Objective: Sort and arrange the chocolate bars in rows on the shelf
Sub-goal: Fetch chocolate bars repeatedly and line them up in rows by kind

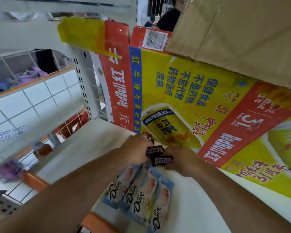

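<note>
Low in the frame, nearest you, Dove bars (141, 195) lie side by side on the white shelf (200, 199). Just beyond, at centre, your left hand (134, 148) has its grip curled round a Snickers bar (154, 150). Your right hand (181, 159) pinches a second Snickers bar (162, 160). Behind them stands a Red Bull carton (183, 91).

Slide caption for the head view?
Left hand and right hand hold Snickers bars behind Dove bars on the shelf.
</note>
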The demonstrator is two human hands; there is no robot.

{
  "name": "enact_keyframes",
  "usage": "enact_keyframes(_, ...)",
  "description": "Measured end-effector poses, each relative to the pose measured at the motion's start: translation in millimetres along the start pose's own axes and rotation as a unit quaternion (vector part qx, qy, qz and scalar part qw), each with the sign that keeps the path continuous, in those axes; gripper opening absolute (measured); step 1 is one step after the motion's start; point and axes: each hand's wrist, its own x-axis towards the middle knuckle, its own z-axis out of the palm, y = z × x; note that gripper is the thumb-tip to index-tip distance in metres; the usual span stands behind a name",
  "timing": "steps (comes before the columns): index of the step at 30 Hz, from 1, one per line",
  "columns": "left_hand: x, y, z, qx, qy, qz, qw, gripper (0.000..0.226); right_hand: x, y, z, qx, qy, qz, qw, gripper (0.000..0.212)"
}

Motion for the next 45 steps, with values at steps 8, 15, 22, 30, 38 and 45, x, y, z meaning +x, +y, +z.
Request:
enact_keyframes(8,11,4,2,-0.046,0.021,0.005,0.999,0.029,-35,15,-2,-0.020,0.002,0.053,0.998,0.039)
enact_keyframes(15,14,29,3,-0.060,0.056,0.039,0.996,0.038,-90,21,2,-0.017,0.036,0.155,0.987,0.035)
enact_keyframes(22,15,85,18,-0.110,0.094,0.112,0.983,0.034,-175,37,13,-0.006,0.081,0.258,0.963,0.031)
enact_keyframes(30,-14,183,30,-0.177,0.084,0.190,0.962,0.032,-280,46,26,0.008,0.147,0.288,0.946,0.026)
enact_keyframes(38,-62,310,42,-0.172,0.081,0.226,0.955,0.034,-414,72,41,-0.008,0.204,0.268,0.942,0.037)
enact_keyframes(45,-112,438,66,-0.181,0.076,0.240,0.951,0.035,-554,102,48,-0.008,0.217,0.289,0.932,0.038)
